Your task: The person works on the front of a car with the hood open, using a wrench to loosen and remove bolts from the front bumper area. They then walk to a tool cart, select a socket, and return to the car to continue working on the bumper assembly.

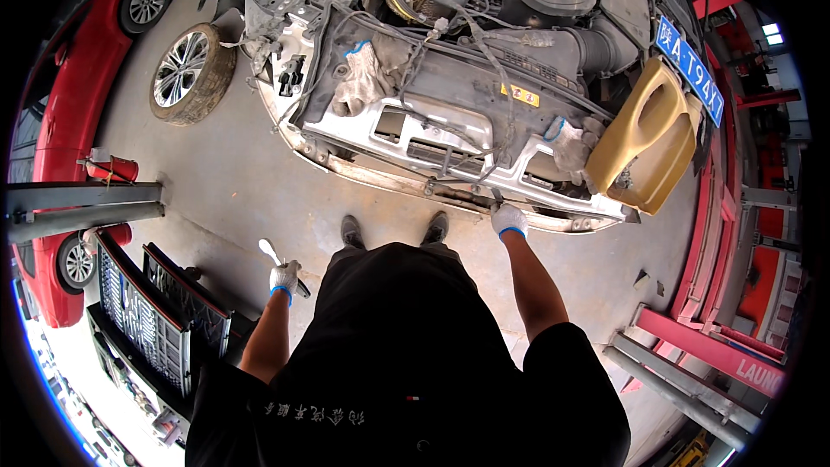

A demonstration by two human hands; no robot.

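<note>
My left hand (pixel 284 277), in a white knit glove with a blue cuff, is held low to the left of my body. It is closed around a slim tool with a white rounded end (pixel 270 250); a dark part sticks out on the other side, and its exact kind is unclear. My right hand (pixel 510 220), gloved the same way, is at the lower front edge of a car's opened front end (pixel 363 117). Its fingers are closed by a small dark piece (pixel 496 199) there, and what they grip is mostly hidden.
Used gloves (pixel 359 82) and a second glove bundle (pixel 566 147) lie on the front panel. A gold jug (pixel 640 134) stands at its right, beside a blue plate (pixel 689 69). Left are a loose wheel (pixel 192 75), removed grilles (pixel 147 311) and a red car (pixel 82 112); lift arms (pixel 683 380) flank me.
</note>
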